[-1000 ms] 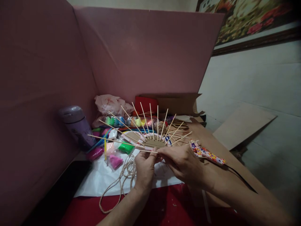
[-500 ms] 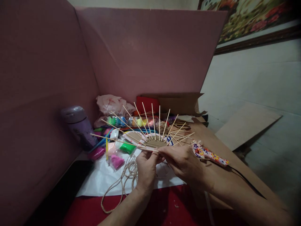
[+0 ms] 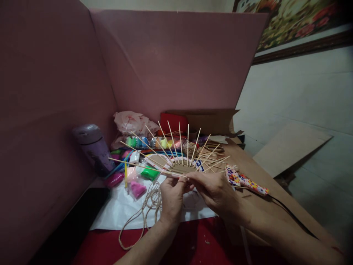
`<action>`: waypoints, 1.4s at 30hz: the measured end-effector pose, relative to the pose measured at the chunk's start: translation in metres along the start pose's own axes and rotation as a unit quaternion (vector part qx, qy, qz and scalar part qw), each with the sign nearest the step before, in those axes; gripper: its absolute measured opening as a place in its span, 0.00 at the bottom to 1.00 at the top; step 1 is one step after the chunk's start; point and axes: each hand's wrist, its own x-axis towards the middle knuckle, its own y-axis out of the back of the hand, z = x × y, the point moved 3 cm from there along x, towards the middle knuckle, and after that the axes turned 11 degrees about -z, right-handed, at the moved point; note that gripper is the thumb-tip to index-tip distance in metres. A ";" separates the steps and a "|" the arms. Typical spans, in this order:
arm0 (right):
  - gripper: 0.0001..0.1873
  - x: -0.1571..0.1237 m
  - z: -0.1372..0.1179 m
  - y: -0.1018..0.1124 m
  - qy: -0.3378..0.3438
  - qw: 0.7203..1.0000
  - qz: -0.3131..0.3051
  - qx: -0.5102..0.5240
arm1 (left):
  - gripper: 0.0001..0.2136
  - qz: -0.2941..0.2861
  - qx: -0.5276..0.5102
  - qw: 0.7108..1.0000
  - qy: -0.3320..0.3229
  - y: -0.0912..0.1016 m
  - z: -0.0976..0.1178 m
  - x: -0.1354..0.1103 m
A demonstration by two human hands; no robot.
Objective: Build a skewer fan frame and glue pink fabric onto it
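Note:
Between my two hands is a cardboard half-disc (image 3: pixel 182 168) with thin wooden sticks (image 3: pixel 188 143) fanned out from its curved edge. My left hand (image 3: pixel 172 195) is closed on its lower edge, thumb on top. My right hand (image 3: pixel 216 189) pinches the same edge just to the right, the fingertips of both hands nearly meeting. A pale strip or stick runs along that edge to the fingertips. Loops of jute twine (image 3: pixel 150 202) lie beside and partly behind my left hand; whether the twine joins the half-disc is hidden.
Packets of coloured clay (image 3: pixel 150 173) and a purple bottle (image 3: pixel 93 151) stand to the left. A flower-patterned glue gun (image 3: pixel 252 184) with a black cord lies right, near loose sticks (image 3: pixel 212 160). White sheeting (image 3: pixel 118 209) lies under the hands; pink panels (image 3: pixel 176 59) rise behind.
Almost nothing differs. The view shifts very slightly, and both hands keep their hold on the half-disc.

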 end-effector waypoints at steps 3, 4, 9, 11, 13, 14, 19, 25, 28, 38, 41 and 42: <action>0.11 -0.001 0.001 0.000 -0.013 1.000 0.003 0.012 | 0.10 0.004 0.001 1.000 0.004 0.000 0.000 0.000; 0.11 -0.001 0.002 0.000 -0.021 1.000 0.003 0.013 | 0.10 0.001 0.001 1.000 0.004 0.000 0.000 0.000; 0.10 -0.004 0.001 0.001 -0.036 0.999 -0.015 0.019 | 0.09 0.001 0.007 1.000 0.002 -0.001 0.002 0.000; 0.10 -0.006 -0.003 0.002 -0.053 0.998 -0.013 0.033 | 0.09 0.002 0.007 1.000 -0.002 -0.001 0.003 0.000; 0.08 -0.009 -0.005 0.004 -0.098 0.990 0.002 0.098 | 0.09 -0.002 0.005 1.000 -0.010 -0.002 0.004 0.000; 0.08 -0.011 -0.006 0.003 -0.124 0.979 0.012 0.158 | 0.09 -0.005 0.006 1.000 -0.014 -0.002 0.005 0.000; 0.14 -0.021 -0.002 -0.019 -0.236 0.826 0.048 0.509 | 0.10 -0.002 0.010 0.999 -0.037 -0.001 0.007 -0.001; 0.15 -0.018 0.000 -0.050 -0.310 0.659 0.056 0.683 | 0.09 0.008 -0.015 0.998 -0.054 -0.003 0.012 -0.003; 0.16 -0.006 -0.004 -0.051 -0.282 0.638 0.122 0.706 | 0.09 0.008 -0.021 0.998 -0.052 -0.006 0.015 -0.003; 0.23 0.018 0.001 -0.061 -0.244 0.615 0.210 0.720 | 0.08 -0.047 -0.030 0.998 -0.040 -0.010 0.013 -0.005; 0.24 0.019 0.005 -0.048 -0.213 0.610 0.232 0.727 | 0.08 -0.081 -0.001 0.995 -0.060 -0.015 0.014 -0.006; 0.24 0.019 0.006 -0.043 -0.205 0.610 0.244 0.726 | 0.10 -0.097 -0.004 0.993 -0.064 -0.016 0.014 -0.006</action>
